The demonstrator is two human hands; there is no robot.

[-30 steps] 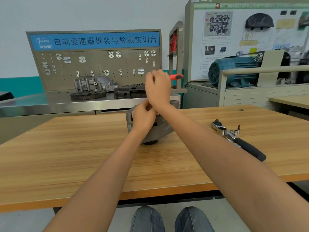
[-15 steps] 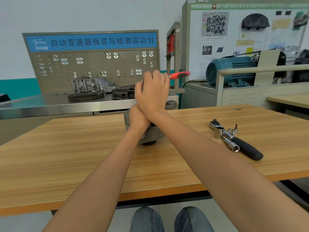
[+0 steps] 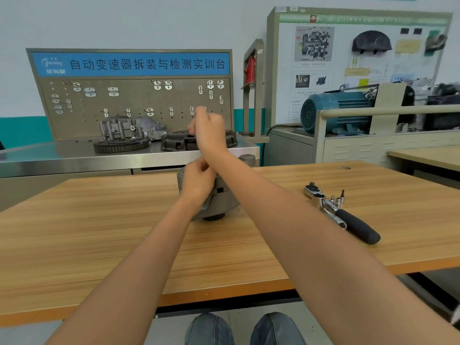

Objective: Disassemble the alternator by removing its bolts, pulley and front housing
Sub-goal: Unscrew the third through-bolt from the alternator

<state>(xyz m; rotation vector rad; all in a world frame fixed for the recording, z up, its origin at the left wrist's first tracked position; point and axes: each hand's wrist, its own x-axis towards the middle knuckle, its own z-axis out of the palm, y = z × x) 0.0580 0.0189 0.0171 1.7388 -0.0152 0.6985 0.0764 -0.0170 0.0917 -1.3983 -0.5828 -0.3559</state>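
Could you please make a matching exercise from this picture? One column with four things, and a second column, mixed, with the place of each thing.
Things:
1. alternator
2. ratchet wrench
3. blue motor
4. toothed ring gear

Places:
A. on the steel bench under the pegboard
B. lying on the wooden table, at the right
C. under the left hand, middle of the wooden table
D. on the grey cabinet by the wall poster

Pairs: 1-C, 2-B, 3-D, 4-A

Wooden table [image 3: 99, 232] carries alternator [image 3: 216, 202], ratchet [image 3: 341, 215], sockets [image 3: 337, 200].
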